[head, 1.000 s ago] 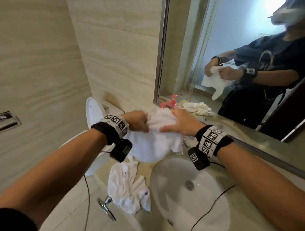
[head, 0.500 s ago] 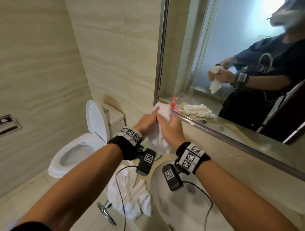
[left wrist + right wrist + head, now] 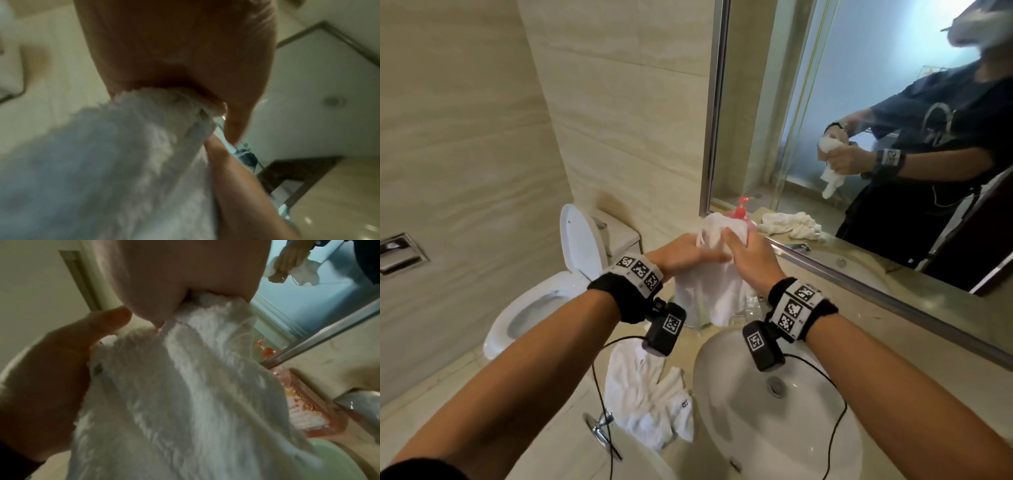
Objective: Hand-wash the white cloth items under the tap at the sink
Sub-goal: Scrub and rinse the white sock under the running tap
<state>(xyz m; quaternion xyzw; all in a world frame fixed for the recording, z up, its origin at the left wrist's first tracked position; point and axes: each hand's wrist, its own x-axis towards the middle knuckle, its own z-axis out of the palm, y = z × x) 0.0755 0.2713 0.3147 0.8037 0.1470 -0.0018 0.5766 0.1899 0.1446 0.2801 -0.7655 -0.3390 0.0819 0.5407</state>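
Both hands hold one white cloth (image 3: 709,294) up over the counter behind the sink (image 3: 750,442). My left hand (image 3: 685,255) grips its upper left part and my right hand (image 3: 748,260) grips it just beside, the two hands touching. The cloth hangs bunched below them. In the left wrist view the cloth (image 3: 113,162) comes out of the closed left palm (image 3: 185,56). The right wrist view likewise shows the cloth (image 3: 174,394) clamped in the right palm (image 3: 185,272). A second white cloth (image 3: 647,397) lies crumpled on the counter left of the basin. The tap is mostly hidden behind the cloth.
A pink soap bottle (image 3: 741,209) stands against the mirror (image 3: 859,120) behind the hands. An open toilet (image 3: 541,305) is on the left, below counter level. A chrome towel ring (image 3: 599,428) sticks out at the counter's front edge. Wrist-camera cables hang over the basin.
A second ago the hands held the cloth spread wide. They have come together and bunched it, and it now hangs lower beneath them.
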